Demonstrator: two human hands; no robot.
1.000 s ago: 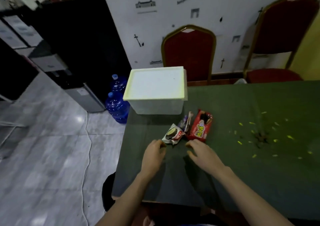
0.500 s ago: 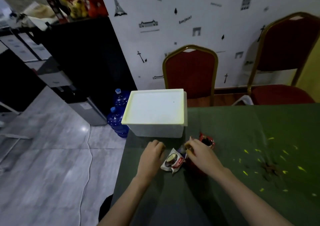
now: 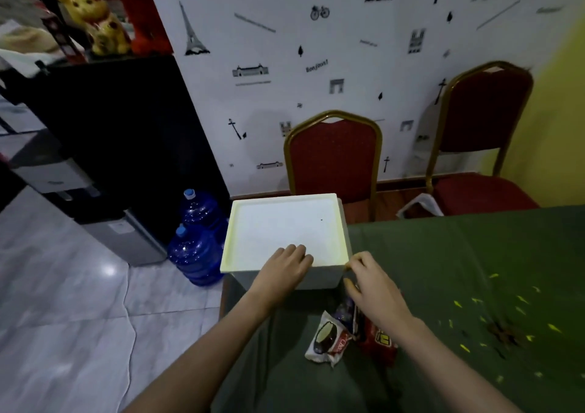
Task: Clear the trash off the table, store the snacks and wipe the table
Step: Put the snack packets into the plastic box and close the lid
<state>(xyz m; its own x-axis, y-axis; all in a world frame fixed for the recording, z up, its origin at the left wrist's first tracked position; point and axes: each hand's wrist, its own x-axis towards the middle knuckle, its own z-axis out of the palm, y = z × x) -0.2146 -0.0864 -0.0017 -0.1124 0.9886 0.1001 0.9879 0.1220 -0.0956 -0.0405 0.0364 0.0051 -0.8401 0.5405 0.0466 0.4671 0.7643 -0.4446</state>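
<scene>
On the near corner of the green surface [image 3: 443, 254] sits a white box [image 3: 319, 278] with a flat white lid [image 3: 285, 226], and both your hands are at it. Your left hand [image 3: 281, 273] lies over the front edge of the lid with its fingers spread flat on top, not gripping anything. Your right hand [image 3: 373, 283] is at the front right corner of the box, fingers curled loosely there; you seem to touch the lid's corner, but I cannot tell if you are pinching it. Neither hand holds a snack. The snacks lie just in front of the box, close to your right wrist: a white packet [image 3: 327, 340] with a round cookie picture on it, a red packet [image 3: 380, 340] partly under your arm, and a small dark wrapper [image 3: 345, 311] between them and the box. So the step in hand looks like storing the snacks, and you are about to open the box. The next move asks you to lift the lid off and put it down somewhere free, then pick up the packets and drop them inside. Lift the lid gently, because the box sits right at the edge of the surface and could slide off toward the floor. Off to the right, yellow bits [image 3: 493, 311] and dark crumbs [image 3: 503, 333] are scattered about. Those have not been cleaned up yet, and the wiping is still to come.
</scene>
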